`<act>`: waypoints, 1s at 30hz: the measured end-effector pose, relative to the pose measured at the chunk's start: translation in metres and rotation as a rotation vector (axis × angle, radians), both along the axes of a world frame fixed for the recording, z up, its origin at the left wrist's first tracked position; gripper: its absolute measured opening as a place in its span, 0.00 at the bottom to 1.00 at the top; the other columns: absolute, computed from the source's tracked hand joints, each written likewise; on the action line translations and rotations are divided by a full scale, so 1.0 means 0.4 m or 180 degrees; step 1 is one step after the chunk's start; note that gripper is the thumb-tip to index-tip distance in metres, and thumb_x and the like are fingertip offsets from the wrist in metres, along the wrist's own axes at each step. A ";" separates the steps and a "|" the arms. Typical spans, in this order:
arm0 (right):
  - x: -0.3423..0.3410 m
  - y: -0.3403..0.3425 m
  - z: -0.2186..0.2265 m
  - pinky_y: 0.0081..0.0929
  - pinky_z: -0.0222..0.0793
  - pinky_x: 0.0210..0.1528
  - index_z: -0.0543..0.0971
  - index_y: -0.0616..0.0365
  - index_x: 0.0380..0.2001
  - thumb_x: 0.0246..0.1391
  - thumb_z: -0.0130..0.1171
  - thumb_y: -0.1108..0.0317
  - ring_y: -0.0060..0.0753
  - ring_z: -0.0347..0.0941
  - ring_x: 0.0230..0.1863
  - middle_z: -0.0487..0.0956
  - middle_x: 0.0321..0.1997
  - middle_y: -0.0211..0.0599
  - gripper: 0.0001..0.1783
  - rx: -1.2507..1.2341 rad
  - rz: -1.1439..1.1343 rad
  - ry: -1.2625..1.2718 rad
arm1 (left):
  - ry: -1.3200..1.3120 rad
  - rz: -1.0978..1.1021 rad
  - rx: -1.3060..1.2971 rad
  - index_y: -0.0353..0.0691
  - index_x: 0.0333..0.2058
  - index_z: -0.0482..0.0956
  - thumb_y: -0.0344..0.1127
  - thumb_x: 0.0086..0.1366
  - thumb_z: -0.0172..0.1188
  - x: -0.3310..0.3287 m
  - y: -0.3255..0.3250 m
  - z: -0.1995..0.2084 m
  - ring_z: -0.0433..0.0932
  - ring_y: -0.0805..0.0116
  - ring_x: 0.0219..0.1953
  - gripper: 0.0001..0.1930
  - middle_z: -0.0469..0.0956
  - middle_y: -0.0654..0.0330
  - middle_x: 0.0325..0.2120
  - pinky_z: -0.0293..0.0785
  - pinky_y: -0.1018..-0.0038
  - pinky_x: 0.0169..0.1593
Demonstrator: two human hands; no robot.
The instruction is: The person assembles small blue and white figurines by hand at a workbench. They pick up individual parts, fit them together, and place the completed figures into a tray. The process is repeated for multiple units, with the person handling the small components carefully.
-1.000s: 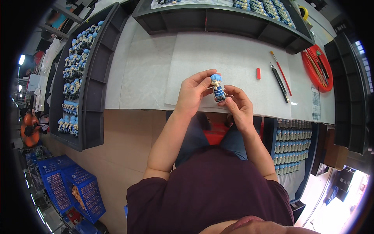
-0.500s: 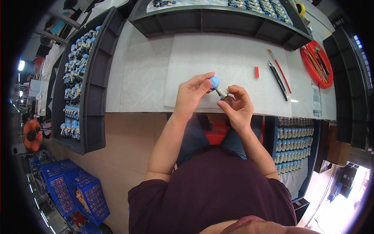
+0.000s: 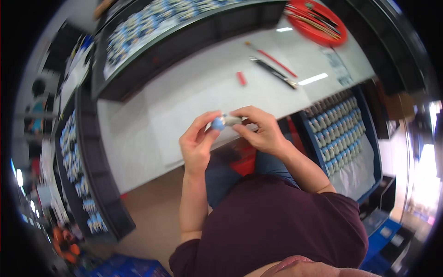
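Between my two hands is a small figurine (image 3: 226, 121) with a light blue head and a greyish body, lying roughly sideways. My left hand (image 3: 199, 138) pinches it at the blue end with thumb and fingers. At the grey end, my right hand (image 3: 259, 128) grips with thumb and forefinger. Both hands are above the near edge of the white worktable (image 3: 157, 122). Beyond them on the table lie a small red block (image 3: 241, 78), a black pen-like tool (image 3: 274, 73) and a thin red paintbrush (image 3: 277, 63). Motion blur hides the figurine's details.
A dark tray (image 3: 184, 46) of similar figurines stands along the far side, another dark tray (image 3: 99, 171) at the left. A blue tray (image 3: 372, 152) with rows of blue-topped figurines sits at the right, below table height. A red dish (image 3: 323, 34) holds several brushes and tools.
The whole view has turned toward the right, bringing the blue tray nearer. The figurine has gone from upright and tilted to nearly sideways; both hands still hold it.
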State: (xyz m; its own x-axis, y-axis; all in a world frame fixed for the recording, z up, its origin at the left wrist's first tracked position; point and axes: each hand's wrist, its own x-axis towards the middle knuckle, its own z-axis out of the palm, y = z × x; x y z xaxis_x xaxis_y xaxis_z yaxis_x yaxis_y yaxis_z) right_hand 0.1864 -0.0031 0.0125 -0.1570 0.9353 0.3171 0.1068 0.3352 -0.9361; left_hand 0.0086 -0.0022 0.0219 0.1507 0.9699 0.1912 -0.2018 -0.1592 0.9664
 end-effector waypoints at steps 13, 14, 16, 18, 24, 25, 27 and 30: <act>0.977 -0.372 -0.282 0.25 0.72 0.36 0.78 0.60 0.36 0.42 0.63 0.71 0.31 0.76 0.34 0.78 0.34 0.38 0.15 -0.0371 -0.5309 -0.1264 | 0.2187 0.0944 0.1052 0.29 0.39 0.75 0.20 0.59 0.51 0.103 0.019 -0.089 0.71 0.61 0.46 0.10 0.72 0.53 0.43 0.69 0.71 0.49; 1.047 -0.425 -0.329 0.26 0.72 0.38 0.78 0.59 0.36 0.41 0.63 0.70 0.33 0.76 0.35 0.78 0.33 0.39 0.15 -0.0584 -0.5427 -0.1538 | 0.2204 0.0969 0.1000 0.29 0.39 0.75 0.20 0.59 0.51 0.110 0.019 -0.085 0.71 0.61 0.45 0.09 0.73 0.53 0.43 0.69 0.70 0.50; 1.120 -0.484 -0.398 0.27 0.71 0.40 0.79 0.57 0.36 0.41 0.63 0.68 0.36 0.76 0.36 0.79 0.32 0.40 0.15 -0.1161 -0.5466 -0.1874 | 0.2270 0.0985 0.0993 0.29 0.39 0.75 0.20 0.59 0.51 0.113 0.019 -0.087 0.71 0.61 0.45 0.09 0.73 0.52 0.43 0.68 0.70 0.50; 1.156 -0.504 -0.436 0.28 0.70 0.41 0.79 0.55 0.36 0.40 0.63 0.68 0.37 0.76 0.36 0.79 0.31 0.41 0.15 -0.1869 -0.5301 -0.2015 | 0.2298 0.1021 0.0962 0.29 0.39 0.75 0.20 0.59 0.51 0.111 0.018 -0.088 0.71 0.61 0.45 0.09 0.73 0.52 0.43 0.68 0.70 0.50; 1.201 -0.517 -0.547 0.27 0.70 0.40 0.80 0.56 0.36 0.40 0.64 0.64 0.33 0.77 0.34 0.80 0.31 0.41 0.16 -0.2273 -0.4973 -0.2024 | 0.2530 0.1037 0.0969 0.28 0.39 0.75 0.21 0.58 0.52 0.116 0.020 -0.089 0.71 0.63 0.45 0.09 0.72 0.54 0.44 0.68 0.71 0.50; 1.203 -0.518 -0.549 0.27 0.70 0.41 0.80 0.56 0.36 0.41 0.63 0.62 0.33 0.77 0.35 0.80 0.31 0.41 0.16 -0.2241 -0.4955 -0.1956 | 0.2612 0.1015 0.1001 0.28 0.39 0.74 0.22 0.59 0.52 0.116 0.020 -0.090 0.72 0.65 0.45 0.09 0.72 0.55 0.44 0.68 0.73 0.50; 1.204 -0.521 -0.553 0.28 0.69 0.41 0.80 0.57 0.35 0.42 0.61 0.58 0.33 0.77 0.35 0.80 0.31 0.41 0.17 -0.2176 -0.4904 -0.1820 | 0.2677 0.0981 0.1063 0.28 0.39 0.74 0.23 0.60 0.52 0.114 0.023 -0.093 0.72 0.67 0.45 0.09 0.72 0.56 0.45 0.69 0.75 0.50; 1.216 -0.499 -0.553 0.27 0.69 0.40 0.81 0.57 0.33 0.43 0.59 0.53 0.33 0.77 0.35 0.80 0.31 0.42 0.20 -0.2254 -0.4751 -0.1841 | 0.2554 0.0993 0.1080 0.29 0.38 0.75 0.22 0.58 0.53 0.101 0.019 -0.106 0.72 0.65 0.45 0.09 0.73 0.55 0.43 0.68 0.74 0.50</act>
